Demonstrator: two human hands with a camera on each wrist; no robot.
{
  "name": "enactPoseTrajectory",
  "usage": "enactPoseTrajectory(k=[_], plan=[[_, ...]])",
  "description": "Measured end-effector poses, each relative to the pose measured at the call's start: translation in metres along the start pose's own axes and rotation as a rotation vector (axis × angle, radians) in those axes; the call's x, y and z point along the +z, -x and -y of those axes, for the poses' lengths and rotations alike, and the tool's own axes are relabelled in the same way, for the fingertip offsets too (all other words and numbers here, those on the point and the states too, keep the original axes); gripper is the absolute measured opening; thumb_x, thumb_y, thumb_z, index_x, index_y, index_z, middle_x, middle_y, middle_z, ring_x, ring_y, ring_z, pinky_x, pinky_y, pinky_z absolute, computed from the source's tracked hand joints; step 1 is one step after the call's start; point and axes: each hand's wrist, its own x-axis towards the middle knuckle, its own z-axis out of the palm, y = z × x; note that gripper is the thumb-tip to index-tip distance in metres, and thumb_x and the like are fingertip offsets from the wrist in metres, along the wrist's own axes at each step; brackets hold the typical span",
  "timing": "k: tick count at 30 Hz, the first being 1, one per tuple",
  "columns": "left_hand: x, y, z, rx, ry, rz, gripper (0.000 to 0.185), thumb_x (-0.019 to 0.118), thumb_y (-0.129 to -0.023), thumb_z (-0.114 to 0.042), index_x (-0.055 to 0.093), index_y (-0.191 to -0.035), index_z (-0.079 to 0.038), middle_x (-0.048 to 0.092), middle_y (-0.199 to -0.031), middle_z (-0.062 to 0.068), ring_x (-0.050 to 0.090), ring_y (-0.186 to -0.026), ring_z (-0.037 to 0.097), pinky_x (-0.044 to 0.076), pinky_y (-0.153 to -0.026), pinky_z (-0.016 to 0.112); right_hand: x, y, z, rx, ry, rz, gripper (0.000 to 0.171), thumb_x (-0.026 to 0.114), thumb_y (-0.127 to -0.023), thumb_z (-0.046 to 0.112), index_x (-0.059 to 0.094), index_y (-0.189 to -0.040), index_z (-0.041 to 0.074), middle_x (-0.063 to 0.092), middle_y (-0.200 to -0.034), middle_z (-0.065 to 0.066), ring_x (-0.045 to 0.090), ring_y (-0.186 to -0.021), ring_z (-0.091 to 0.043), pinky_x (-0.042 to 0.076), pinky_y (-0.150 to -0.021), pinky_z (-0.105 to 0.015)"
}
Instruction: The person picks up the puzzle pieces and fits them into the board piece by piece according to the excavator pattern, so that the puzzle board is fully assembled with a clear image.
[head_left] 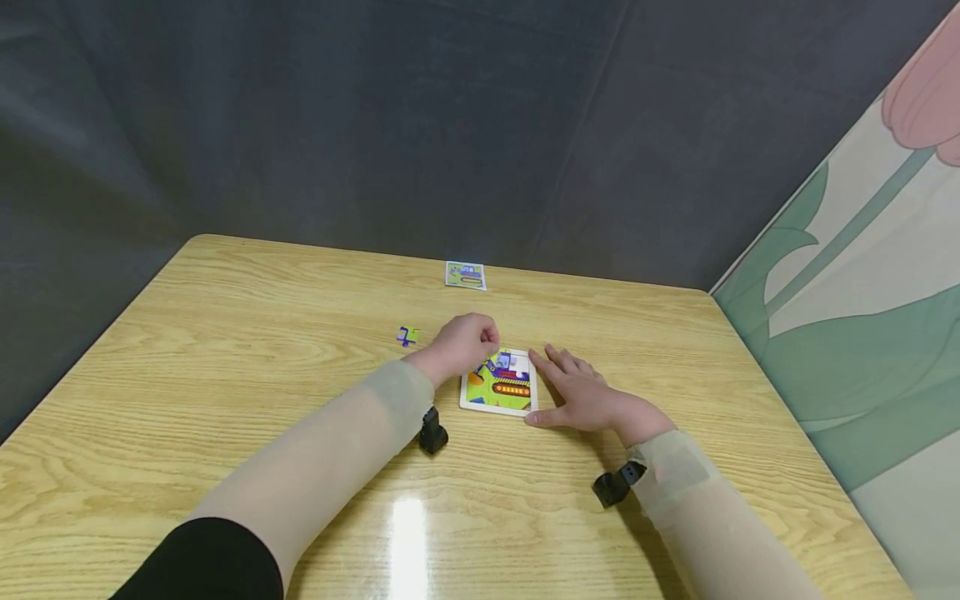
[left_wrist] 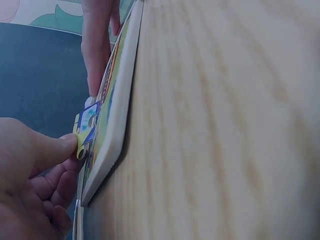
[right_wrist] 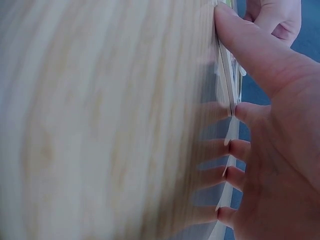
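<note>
My left hand (head_left: pixel 459 343) is over the upper left part of a white-framed jigsaw puzzle tray (head_left: pixel 491 409) with a picture of a digger. Between thumb and fingers it pinches a blue and yellow puzzle piece (left_wrist: pixel 86 122), tilted up against the tray's surface in the left wrist view. In the head view that piece is mostly hidden by the hand. A white gap shows at the tray's upper right. My right hand (head_left: pixel 579 398) lies with fingers spread at the tray's right side, its thumb touching the lower right corner and its fingertips on the table.
One loose puzzle piece (head_left: pixel 407 336) lies on the wooden table (head_left: pixel 247 358) left of the tray. A small picture card (head_left: pixel 465 276) with the digger lies near the table's back edge. Behind hangs a dark curtain (head_left: pixel 375 125); a flower-patterned cloth (head_left: pixel 862 333) is at the right.
</note>
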Motion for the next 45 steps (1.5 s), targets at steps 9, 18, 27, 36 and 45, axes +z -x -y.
enactPoseTrajectory(k=[9, 18, 27, 36, 45], plan=[[0.000, 0.002, -0.004, 0.008, -0.086, 0.027, 0.006, 0.064, -0.096, -0.011, 0.061, -0.091, -0.010, 0.059, -0.085, 0.003, 0.056, -0.074, 0.015, 0.046, -0.068, 0.028, -0.001, 0.002, 0.002, -0.001, -0.010, 0.002, 0.102, 0.065, -0.086, 0.062, 0.012, -0.159, 0.014, 0.004, -0.162, -0.020, 0.006, -0.144, -0.049, 0.010, -0.108, -0.069], [0.000, 0.001, -0.006, 0.039, -0.258, 0.034, 0.010, 0.072, -0.091, -0.017, 0.063, -0.093, -0.014, 0.058, -0.089, 0.000, 0.053, -0.085, 0.016, 0.043, -0.076, 0.031, -0.002, 0.001, 0.003, 0.007, -0.007, -0.001, 0.102, 0.064, -0.086, 0.063, 0.013, -0.159, 0.015, 0.005, -0.162, -0.020, 0.006, -0.144, -0.049, 0.010, -0.108, -0.069], [-0.005, 0.009, -0.012, 0.083, -0.358, 0.020, 0.019, 0.063, -0.091, -0.004, 0.075, -0.090, -0.020, 0.060, -0.098, -0.003, 0.050, -0.097, 0.017, 0.039, -0.092, 0.036, -0.003, 0.001, 0.003, 0.011, -0.012, 0.007, 0.102, 0.064, -0.086, 0.064, 0.011, -0.160, 0.017, 0.003, -0.163, -0.018, 0.005, -0.144, -0.048, 0.010, -0.108, -0.068], [-0.022, 0.005, -0.004, 0.055, -0.234, 0.108, 0.025, 0.057, -0.096, -0.007, 0.077, -0.106, -0.019, 0.064, -0.116, -0.002, 0.051, -0.114, 0.019, 0.035, -0.103, 0.038, -0.004, 0.002, 0.003, 0.016, -0.009, 0.006, 0.104, 0.065, -0.084, 0.065, 0.012, -0.159, 0.016, 0.003, -0.163, -0.019, 0.004, -0.144, -0.048, 0.010, -0.108, -0.068], [-0.063, 0.009, 0.031, -0.019, -0.074, -0.079, 0.019, 0.060, -0.090, -0.003, 0.074, -0.102, -0.010, 0.060, -0.109, 0.007, 0.051, -0.099, 0.024, 0.042, -0.088, 0.039, -0.002, 0.003, 0.003, 0.001, -0.015, 0.001, 0.103, 0.065, -0.085, 0.063, 0.012, -0.159, 0.015, 0.003, -0.162, -0.019, 0.004, -0.144, -0.049, 0.009, -0.108, -0.069]])
